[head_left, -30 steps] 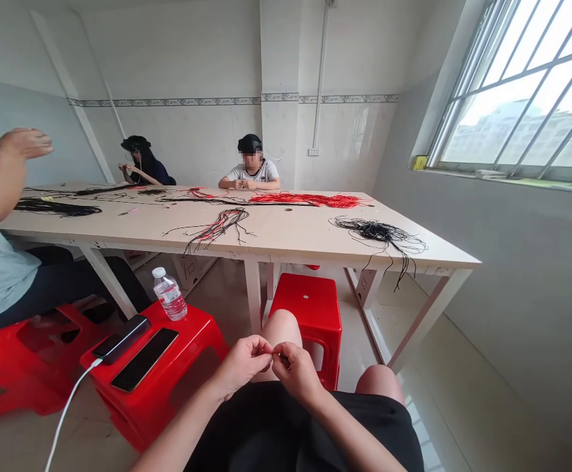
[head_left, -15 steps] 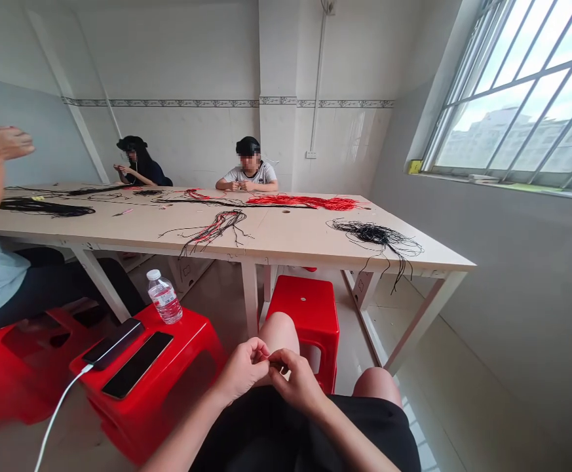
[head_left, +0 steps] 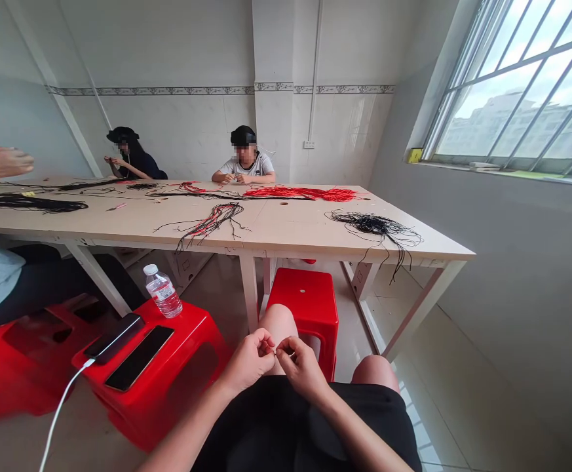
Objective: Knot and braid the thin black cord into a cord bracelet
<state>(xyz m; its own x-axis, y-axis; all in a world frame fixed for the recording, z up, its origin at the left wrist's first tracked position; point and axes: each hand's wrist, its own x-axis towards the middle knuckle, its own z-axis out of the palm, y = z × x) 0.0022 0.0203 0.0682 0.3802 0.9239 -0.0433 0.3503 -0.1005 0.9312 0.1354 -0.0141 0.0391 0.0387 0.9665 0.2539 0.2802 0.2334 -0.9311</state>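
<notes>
thin cord (head_left: 276, 352), colour unclear, pinched betw L hand (head_left: 249, 362) & R hand (head_left: 303, 368)

A plastic water bottle (head_left: 162, 292) stands behind two smartphones (head_left: 138, 357) on a plastic stool (head_left: 192, 334), left of the left hand (head_left: 249, 362) and right hand (head_left: 303, 368); cord bundles (head_left: 377, 224) lie ahead on the long wooden bench (head_left: 276, 226).
</notes>
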